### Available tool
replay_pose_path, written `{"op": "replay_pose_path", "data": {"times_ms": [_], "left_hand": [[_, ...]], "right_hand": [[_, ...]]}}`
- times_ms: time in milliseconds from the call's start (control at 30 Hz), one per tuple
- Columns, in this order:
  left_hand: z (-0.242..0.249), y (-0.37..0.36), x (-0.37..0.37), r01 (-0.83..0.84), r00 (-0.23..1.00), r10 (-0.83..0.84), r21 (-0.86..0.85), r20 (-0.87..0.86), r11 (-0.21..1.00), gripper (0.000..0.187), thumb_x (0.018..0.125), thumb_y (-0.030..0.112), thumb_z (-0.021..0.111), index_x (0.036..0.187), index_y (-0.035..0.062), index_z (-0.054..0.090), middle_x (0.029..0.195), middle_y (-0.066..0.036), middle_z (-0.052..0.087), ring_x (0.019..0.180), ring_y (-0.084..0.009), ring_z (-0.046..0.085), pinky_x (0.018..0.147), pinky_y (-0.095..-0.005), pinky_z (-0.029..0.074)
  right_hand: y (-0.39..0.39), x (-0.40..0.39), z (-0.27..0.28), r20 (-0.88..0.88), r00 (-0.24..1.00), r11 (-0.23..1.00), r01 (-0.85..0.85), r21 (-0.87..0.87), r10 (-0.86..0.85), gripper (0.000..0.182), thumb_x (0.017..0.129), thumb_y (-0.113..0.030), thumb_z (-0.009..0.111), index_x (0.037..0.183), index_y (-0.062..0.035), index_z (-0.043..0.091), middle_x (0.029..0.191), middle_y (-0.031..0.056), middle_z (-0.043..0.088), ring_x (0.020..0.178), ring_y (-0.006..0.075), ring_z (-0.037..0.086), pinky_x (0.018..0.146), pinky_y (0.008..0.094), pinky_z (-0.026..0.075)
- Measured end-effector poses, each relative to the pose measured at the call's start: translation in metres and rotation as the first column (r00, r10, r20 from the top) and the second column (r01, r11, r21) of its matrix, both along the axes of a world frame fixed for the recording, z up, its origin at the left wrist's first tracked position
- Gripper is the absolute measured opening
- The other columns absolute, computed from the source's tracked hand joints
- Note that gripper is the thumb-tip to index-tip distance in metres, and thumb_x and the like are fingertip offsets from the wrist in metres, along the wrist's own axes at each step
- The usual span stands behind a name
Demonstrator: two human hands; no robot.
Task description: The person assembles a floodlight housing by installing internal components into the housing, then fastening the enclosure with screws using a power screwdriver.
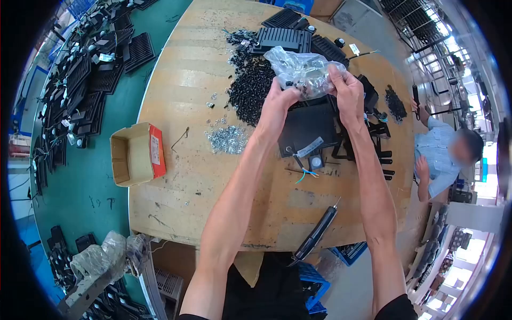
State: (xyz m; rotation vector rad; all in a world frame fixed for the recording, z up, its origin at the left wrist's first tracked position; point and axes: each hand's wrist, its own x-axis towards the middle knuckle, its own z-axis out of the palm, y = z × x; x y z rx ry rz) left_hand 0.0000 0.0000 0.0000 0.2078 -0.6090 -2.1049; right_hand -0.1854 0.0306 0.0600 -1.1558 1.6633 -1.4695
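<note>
A clear plastic bag (290, 61) is held up over the far middle of the table, with small dark and shiny pieces showing through its lower part. My left hand (278, 102) pinches its lower left side, and the fingers of my right hand (345, 89) close on its right side. Beneath and left of the bag spreads a heap of small black parts (248, 93). Nearer me lies a pile of small shiny metal pieces (226, 140). Below my hands rests a flat black housing (306, 128) with a label and a cable with bare coloured wires.
An open cardboard box (130, 165) stands at the left table edge. An electric screwdriver (316, 234) lies near the front edge. Finned black housings (282, 40) sit at the back; more (101, 74) cover the green surface at left. A person (440, 146) is at the right.
</note>
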Motion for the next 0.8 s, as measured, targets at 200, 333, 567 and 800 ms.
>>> {"op": "replay_pose_path", "data": {"times_ms": [200,333,567,800], "left_hand": [[0.003,0.001,0.013,-0.083,0.989,0.091,-0.071,0.12,0.994,0.044,0.105,0.009,0.065,0.145,-0.0009,0.05,0.135,-0.01,0.068,0.12,-0.0175,0.068,0.104,-0.0372,0.055],[-0.009,-0.012,0.012,-0.091,0.994,0.09,0.01,0.059,0.996,0.039,0.104,0.008,0.066,0.141,-0.0026,0.055,0.121,-0.01,0.074,0.102,-0.0169,0.075,0.09,-0.0322,0.063],[-0.012,-0.009,0.026,-0.079,0.996,0.076,0.061,0.047,0.995,0.032,0.107,0.008,0.062,0.135,-0.0041,0.056,0.12,-0.015,0.073,0.101,-0.0209,0.074,0.089,-0.0333,0.063],[-0.036,-0.019,0.006,-0.089,0.996,0.087,0.366,0.021,0.926,0.029,0.114,0.017,0.045,0.129,-0.0033,0.058,0.121,-0.02,0.073,0.102,-0.0264,0.072,0.088,-0.0371,0.06]], "right_hand": [[-0.002,0.018,0.001,-0.143,0.98,0.99,-0.139,0.003,0.138,0.035,0.105,-0.034,0.072,0.101,0.0008,0.078,0.083,-0.003,0.07,0.072,0.0033,0.058,0.065,0.0221,0.047],[0.001,0.016,0.011,-0.156,0.986,0.998,-0.056,0.01,0.057,0.035,0.105,-0.034,0.071,0.1,-0.0004,0.078,0.083,-0.0019,0.07,0.071,0.0037,0.058,0.065,0.0221,0.048],[-0.008,0.007,0.012,0.124,0.992,0.989,0.027,-0.144,-0.009,0.036,0.105,-0.037,0.071,0.1,-0.0018,0.076,0.086,-0.0012,0.071,0.073,0.0045,0.06,0.067,0.0229,0.05],[-0.019,0.004,-0.018,0.077,0.997,0.998,0.021,-0.059,-0.016,0.036,0.103,-0.041,0.073,0.096,-0.005,0.076,0.085,-0.0017,0.072,0.074,0.0047,0.063,0.069,0.0224,0.052]]}}
